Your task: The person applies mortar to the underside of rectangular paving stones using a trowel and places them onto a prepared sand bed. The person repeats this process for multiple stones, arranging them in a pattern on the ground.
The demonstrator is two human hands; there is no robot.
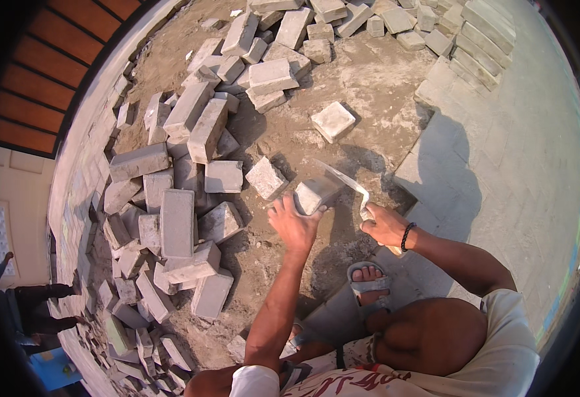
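Note:
My left hand is closed around a pale concrete paver at the centre, above the dirt. My right hand, with a dark beaded band at the wrist, grips the pale handle of a metal trowel. The blade angles up and left over the paver's right end; whether it touches is unclear. A rough half block lies just left of the held paver, and another pale block lies farther forward on the dirt.
Jumbled pavers heap along the left and far side. Stacked blocks stand at far right. Laid paving borders the dirt on the right. My sandaled foot is below. Another person is at far left.

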